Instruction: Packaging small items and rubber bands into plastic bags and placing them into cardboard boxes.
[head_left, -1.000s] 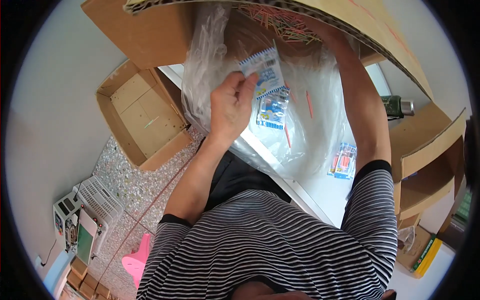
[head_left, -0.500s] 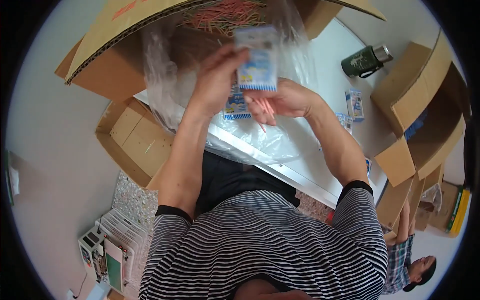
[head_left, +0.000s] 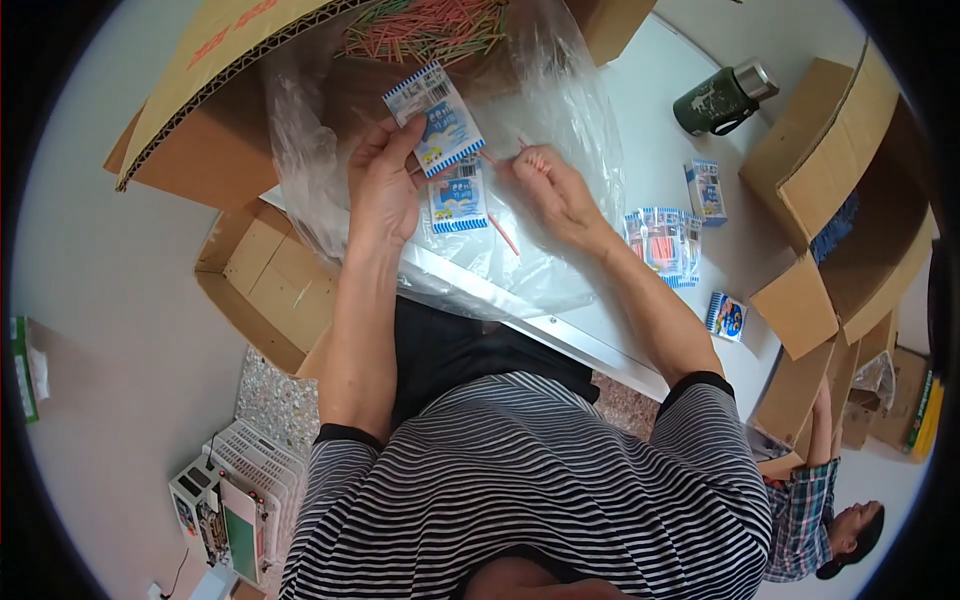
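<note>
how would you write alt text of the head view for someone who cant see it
A person holds a blue-and-white packet in the left grip over clear plastic, the right grip curled nearby, any contents unclear. Beyond, an open cardboard box holds many thin, colourful sticks; more packets lie to the right on a white table.

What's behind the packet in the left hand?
Behind the held blue-and-white packet in the left hand: the lower part of a second, similar packet. Its top is covered; can't tell if anything else is hidden there.
</note>
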